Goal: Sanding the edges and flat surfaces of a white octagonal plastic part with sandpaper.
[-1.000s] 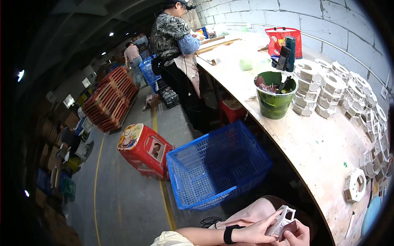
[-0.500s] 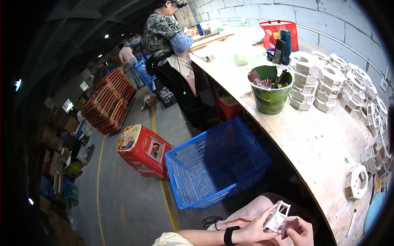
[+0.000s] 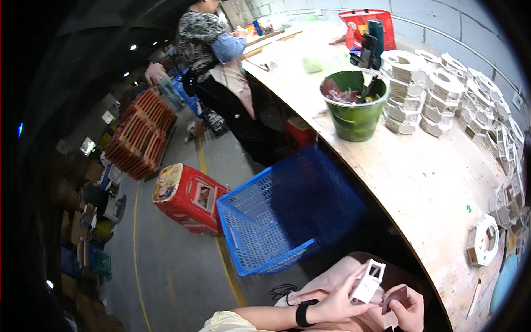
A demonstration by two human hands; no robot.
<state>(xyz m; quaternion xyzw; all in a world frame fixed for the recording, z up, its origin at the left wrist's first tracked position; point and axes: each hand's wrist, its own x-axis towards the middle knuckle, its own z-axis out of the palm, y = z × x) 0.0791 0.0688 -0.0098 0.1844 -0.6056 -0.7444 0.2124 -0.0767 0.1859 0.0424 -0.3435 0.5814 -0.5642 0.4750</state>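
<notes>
Block wall (image 3: 470, 50) at far R, dim workshop floor (image 3: 171, 265) w/ yellow lines to L. Pale worktop (image 3: 409, 182) w/ paint specks along R side, from far to near.

Near R, beside tabletop edge, above pink cloth (image 3: 332, 276) on lap: small white frame (image 3: 366, 283), tilted, open end up. Left hand (image 3: 332, 305) clamped on it, w/ black wristband (image 3: 303, 314). Right hand (image 3: 409, 308) just to R, pinching brown sheet (image 3: 395, 299) btwn thumb & fingers. Hands apart, close tog. Can't tell if sheet touches frame.

On table, R: stacked white polygonal rings (image 3: 406, 91), many, reaching from mid-table to near R edge. One loose ring (image 3: 483, 239) at near end, on its side, nr light-blue item (image 3: 505, 282) & thin stick (image 3: 474, 297). L of stacks: green-smeared bucket (image 3: 357, 123) w/ scraps & dark tool inside. Behind bucket: phone (image 3: 367, 52), dark teal bottle (image 3: 375, 41), red bag (image 3: 354, 29).

On floor, L of table: blue basket (image 3: 240, 240), R part in shadow; red stool (image 3: 191, 196) just L of it, paint-stained top. Farther L: stacked reddish pallets (image 3: 141, 133). At far table edge: co-worker (image 3: 204, 47) in patterned top, standing. Beyond pallets: another person (image 3: 159, 77), bending.
</notes>
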